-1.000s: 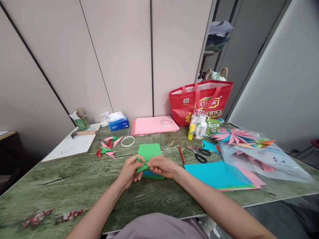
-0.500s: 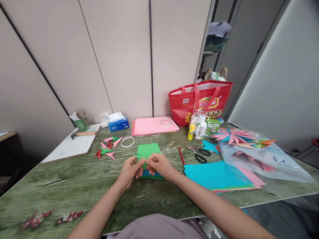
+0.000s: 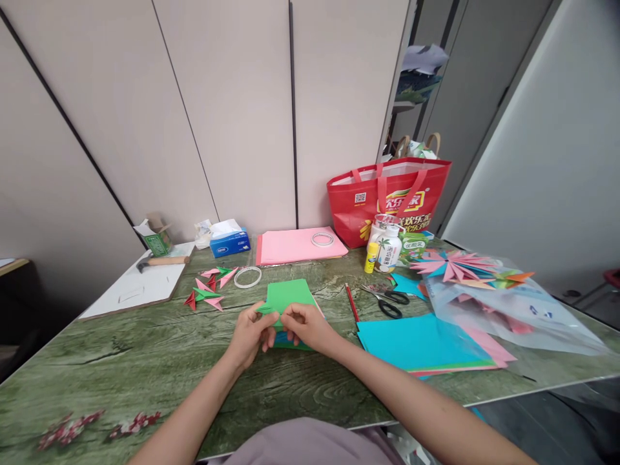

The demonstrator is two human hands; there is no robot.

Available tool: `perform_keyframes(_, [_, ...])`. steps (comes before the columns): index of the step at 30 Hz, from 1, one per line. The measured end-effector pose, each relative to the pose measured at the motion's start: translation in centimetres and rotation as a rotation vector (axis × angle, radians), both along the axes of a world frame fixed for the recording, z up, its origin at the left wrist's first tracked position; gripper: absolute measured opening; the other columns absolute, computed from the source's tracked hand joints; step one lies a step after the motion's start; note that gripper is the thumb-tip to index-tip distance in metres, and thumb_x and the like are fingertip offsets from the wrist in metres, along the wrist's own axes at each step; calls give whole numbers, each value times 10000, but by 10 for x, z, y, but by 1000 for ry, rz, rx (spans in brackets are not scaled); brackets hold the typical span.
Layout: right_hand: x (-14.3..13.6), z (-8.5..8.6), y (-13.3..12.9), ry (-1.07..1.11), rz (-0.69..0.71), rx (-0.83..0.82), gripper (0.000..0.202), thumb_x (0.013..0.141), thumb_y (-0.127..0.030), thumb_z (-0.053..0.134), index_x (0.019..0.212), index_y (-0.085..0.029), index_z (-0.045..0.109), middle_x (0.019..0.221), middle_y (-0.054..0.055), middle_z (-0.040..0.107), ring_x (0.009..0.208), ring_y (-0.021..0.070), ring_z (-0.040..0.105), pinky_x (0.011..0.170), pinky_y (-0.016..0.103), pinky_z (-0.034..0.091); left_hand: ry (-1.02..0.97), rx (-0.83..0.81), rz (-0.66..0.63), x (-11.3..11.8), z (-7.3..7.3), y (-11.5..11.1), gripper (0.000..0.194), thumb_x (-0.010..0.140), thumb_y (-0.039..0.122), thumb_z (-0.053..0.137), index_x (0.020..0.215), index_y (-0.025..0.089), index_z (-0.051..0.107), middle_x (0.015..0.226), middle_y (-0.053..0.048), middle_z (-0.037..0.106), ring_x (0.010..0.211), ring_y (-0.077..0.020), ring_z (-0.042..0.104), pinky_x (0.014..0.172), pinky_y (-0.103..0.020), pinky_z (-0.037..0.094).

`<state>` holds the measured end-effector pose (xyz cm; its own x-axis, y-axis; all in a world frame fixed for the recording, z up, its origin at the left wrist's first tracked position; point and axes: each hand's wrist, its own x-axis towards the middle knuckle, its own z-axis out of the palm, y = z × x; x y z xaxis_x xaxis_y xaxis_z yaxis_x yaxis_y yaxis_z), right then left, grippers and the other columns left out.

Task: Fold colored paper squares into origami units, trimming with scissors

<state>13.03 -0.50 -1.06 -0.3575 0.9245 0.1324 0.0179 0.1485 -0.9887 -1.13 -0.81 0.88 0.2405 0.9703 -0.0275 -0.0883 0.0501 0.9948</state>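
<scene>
My left hand (image 3: 252, 332) is closed on a small folded piece of green paper (image 3: 266, 309), whose pointed end sticks out above the fingers. Right beside it, my right hand (image 3: 304, 324) pinches at the same piece, thumb and finger nearly meeting the left thumb; its grip is partly hidden. Under and behind both hands lies a stack of green paper (image 3: 290, 293), with blue sheets showing below. Folded pink, red and green paper pieces (image 3: 208, 292) lie to the left, near a white tape roll (image 3: 247, 278).
Right of my hands are a red pencil (image 3: 352, 302), black scissors (image 3: 390, 303) and blue sheets (image 3: 421, 342). Behind stand a glue stick (image 3: 371, 257), a white bottle (image 3: 389, 248) and a red bag (image 3: 349, 206). A hammer (image 3: 167, 260) lies on a white board (image 3: 130, 294) at left.
Both hands have shifted slightly, with the right fingers a little more bent. The green piece's tip now sits a bit lower and flatter above my left hand.
</scene>
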Motion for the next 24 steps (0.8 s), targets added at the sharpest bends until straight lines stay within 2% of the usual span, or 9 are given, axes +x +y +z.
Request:
perform_keyframes(6, [0,-1,-3,-32,-43,46,261,751,-424,491,662,-178,481,480,-42,494,388,77,454,381,190,369,138,102,21,1,-9,0,246,722,381,561,694,155,469,347,49,508,266,-77,427,269,-144,300])
perform_keyframes(13, [-1,4,-8,-51,-135,197,182,749,-320,518,649,-169,506,565,-26,510,512,82,439,484,200,341,-5,91,33,1,-3,-2,267,659,345,638,634,170,438,367,90,446,267,-74,435,238,-136,281])
perform_keyframes(19, [-3,1,-4,30,-148,75,197,716,-368,548,710,-181,490,549,-42,497,433,70,432,413,191,342,2,29,53,3,-4,0,258,676,373,615,673,162,466,357,70,485,254,-69,415,252,-149,313])
perform_keyframes(24, [-1,-1,0,81,-145,59,247,749,-419,495,778,-175,484,556,-48,489,409,64,449,379,181,360,46,90,-38,3,-2,0,237,728,373,565,779,150,503,475,29,566,393,-100,526,355,-182,409])
